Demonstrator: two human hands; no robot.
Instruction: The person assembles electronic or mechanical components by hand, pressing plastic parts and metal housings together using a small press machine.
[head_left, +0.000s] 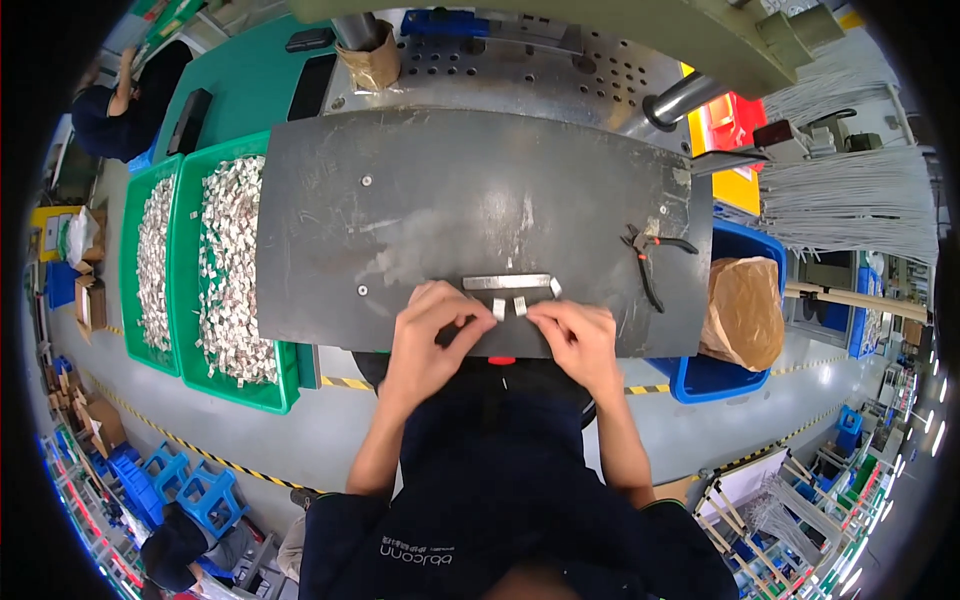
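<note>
My left hand [436, 335] is closed in a pinch, its thumb and index fingertip at a small white piece [499, 308] over the dark grey work plate [480, 200]. Opposite it, my right hand [581, 338] pinches at a second small white piece [520, 306]. The two pieces stand side by side with a narrow gap between them. Just beyond them lies a silver metal bar [507, 282]. Another small white piece [556, 287] rests against the bar's right end. Pliers [648, 262] with black and orange handles lie farther right on the plate.
Green bins [282, 390] full of small white pieces stand at the left. A blue bin [690, 383] with a brown paper bag [750, 315] is at the right. Bundles of thin white rods [850, 200] lie far right. A machine arm [640, 40] spans the top.
</note>
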